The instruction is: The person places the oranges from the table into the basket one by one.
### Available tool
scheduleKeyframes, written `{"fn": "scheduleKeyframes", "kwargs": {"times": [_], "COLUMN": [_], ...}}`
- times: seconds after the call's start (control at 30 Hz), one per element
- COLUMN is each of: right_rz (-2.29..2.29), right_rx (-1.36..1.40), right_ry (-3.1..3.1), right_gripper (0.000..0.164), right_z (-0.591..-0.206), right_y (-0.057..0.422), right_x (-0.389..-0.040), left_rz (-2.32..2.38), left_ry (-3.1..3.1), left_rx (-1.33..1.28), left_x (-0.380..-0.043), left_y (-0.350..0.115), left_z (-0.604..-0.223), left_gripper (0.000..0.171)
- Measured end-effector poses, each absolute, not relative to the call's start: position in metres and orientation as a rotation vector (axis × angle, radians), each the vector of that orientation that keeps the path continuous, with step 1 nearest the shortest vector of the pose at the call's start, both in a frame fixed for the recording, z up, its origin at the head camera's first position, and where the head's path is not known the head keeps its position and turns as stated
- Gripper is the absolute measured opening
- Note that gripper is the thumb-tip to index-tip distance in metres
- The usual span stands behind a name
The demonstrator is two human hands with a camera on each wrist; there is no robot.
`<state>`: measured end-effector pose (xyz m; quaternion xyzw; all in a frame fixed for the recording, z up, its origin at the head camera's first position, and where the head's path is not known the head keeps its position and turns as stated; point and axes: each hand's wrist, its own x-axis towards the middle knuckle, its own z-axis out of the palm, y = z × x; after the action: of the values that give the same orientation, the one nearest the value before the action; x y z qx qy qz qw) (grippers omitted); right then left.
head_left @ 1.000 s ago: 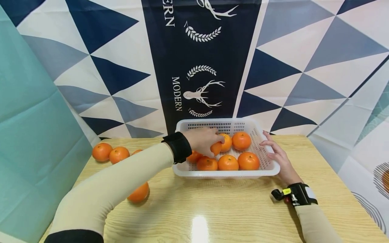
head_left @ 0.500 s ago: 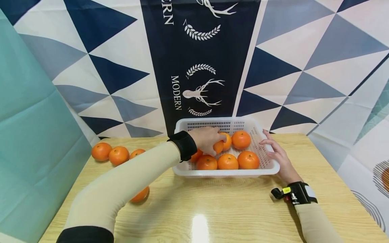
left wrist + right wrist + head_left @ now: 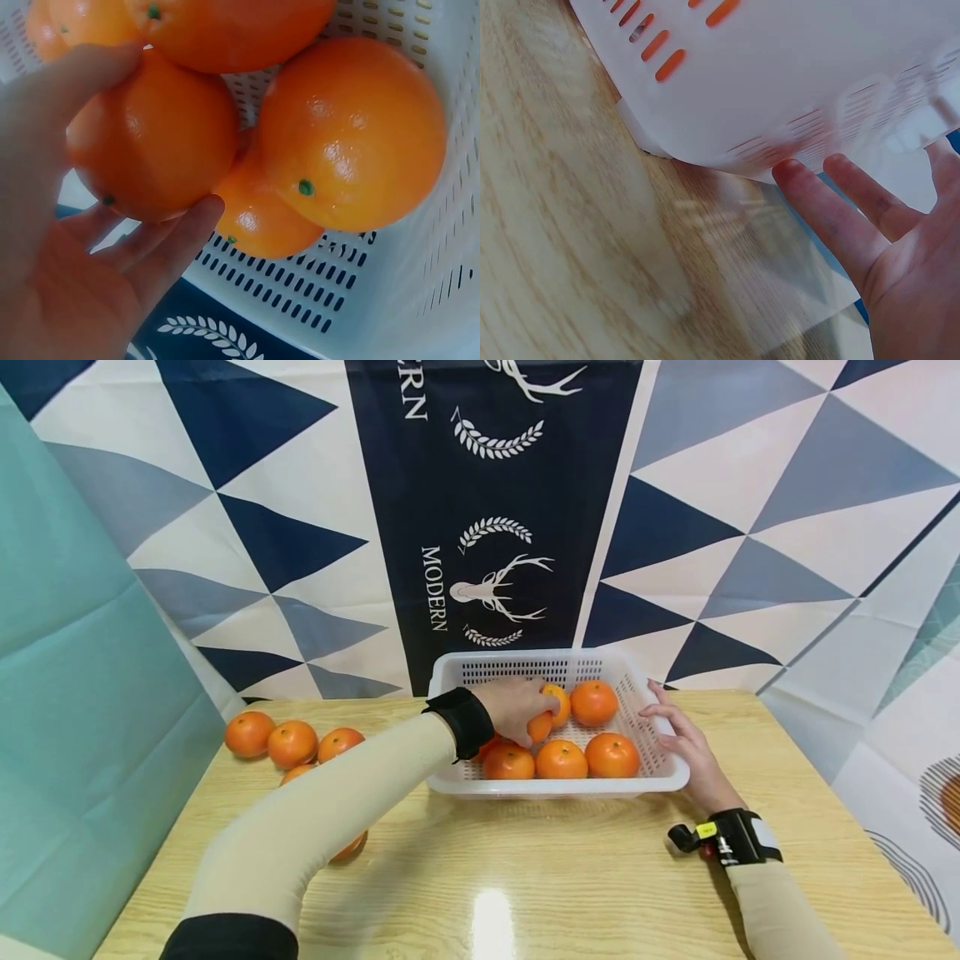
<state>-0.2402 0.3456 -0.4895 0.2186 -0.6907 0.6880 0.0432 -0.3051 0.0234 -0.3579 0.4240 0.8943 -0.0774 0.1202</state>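
Note:
Inside the white perforated plastic basket [image 3: 495,788], my left hand [image 3: 516,703] holds an orange [image 3: 157,139] with the thumb on one side and fingers on the other. This orange is crowded against other oranges [image 3: 352,135], and its underside is hidden. Several more oranges [image 3: 562,760] sit along the basket's near side, with another orange [image 3: 594,702] at the back right. My right hand [image 3: 697,760] rests against the basket's right end. In the right wrist view its fairly straight fingers [image 3: 840,217] touch the outer wall near the rim.
On the wooden table [image 3: 585,885], several loose oranges [image 3: 292,744] lie to the left, partly behind the left sleeve [image 3: 330,827]. One orange [image 3: 349,847] shows just below that forearm. A patterned cloth [image 3: 495,510] hangs close behind the basket.
My left forearm has shifted to the right, and the left hand has moved slightly right within the basket, still holding the orange. The right hand and the basket stay almost in place.

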Motion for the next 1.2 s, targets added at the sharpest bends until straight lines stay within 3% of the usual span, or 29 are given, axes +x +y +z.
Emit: {"fn": "scheduleKeyframes", "kwargs": {"times": [1.2], "right_rz": [2.112], "right_rx": [0.659], "right_ry": [-2.110], "right_gripper": [0.044], "right_z": [-0.4872], "right_y": [0.3456], "right_x": [-0.2394], "left_rz": [-0.109], "left_ry": [2.563], "left_rx": [1.084], "left_x": [-0.3073], "left_y": [0.0292], "left_z": [-0.3672], "left_gripper": [0.063]}}
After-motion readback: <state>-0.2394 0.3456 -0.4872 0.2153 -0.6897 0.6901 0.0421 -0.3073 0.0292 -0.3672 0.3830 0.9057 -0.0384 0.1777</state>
